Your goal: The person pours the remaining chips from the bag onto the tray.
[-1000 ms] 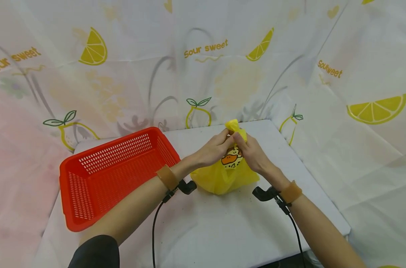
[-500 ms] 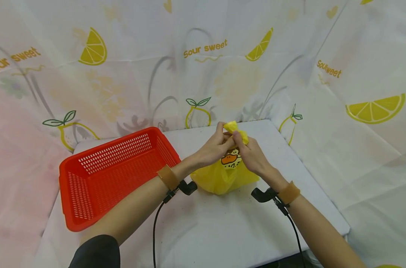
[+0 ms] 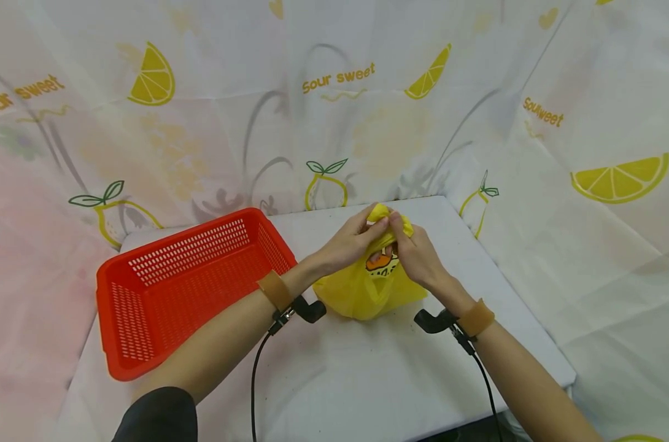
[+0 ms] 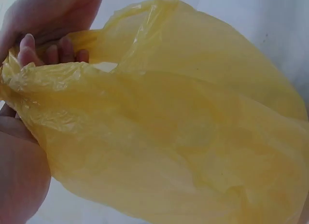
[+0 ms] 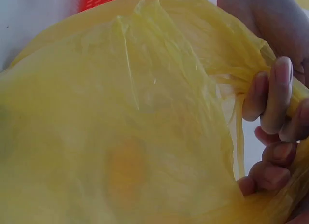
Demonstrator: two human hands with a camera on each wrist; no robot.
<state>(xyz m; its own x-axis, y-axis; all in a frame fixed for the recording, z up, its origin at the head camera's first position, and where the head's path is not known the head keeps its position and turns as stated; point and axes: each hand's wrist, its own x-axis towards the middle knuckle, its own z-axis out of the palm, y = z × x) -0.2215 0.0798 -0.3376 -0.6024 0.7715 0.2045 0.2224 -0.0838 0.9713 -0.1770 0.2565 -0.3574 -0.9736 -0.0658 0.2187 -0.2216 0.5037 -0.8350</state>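
A yellow plastic carrier bag [image 3: 362, 298] with a duck-like cartoon print rests bulging on the white table. Its gathered top is between my two hands. My left hand [image 3: 348, 244] grips the bunched plastic from the left. Against it, my right hand [image 3: 420, 255] pinches the same top, thumb uppermost. Fingers [image 5: 277, 96] of both hands curl close together by a gap under the twisted handles in the right wrist view. An orange patch shows faintly through the film there; the contents are hidden. The left wrist view is mostly filled by the bag's side [image 4: 183, 137].
To the left stands a red perforated plastic basket [image 3: 196, 288], its right end close to the bag and my left forearm. The white table [image 3: 340, 380] ends against a lemon-print curtain [image 3: 213, 141] behind and to the right. Black cables [image 3: 254, 380] trail from both wrist cameras.
My left index finger, raised half a second ago, has come down onto the plastic. The bag's top has been twisted round between my fingers, while its body stays in place.
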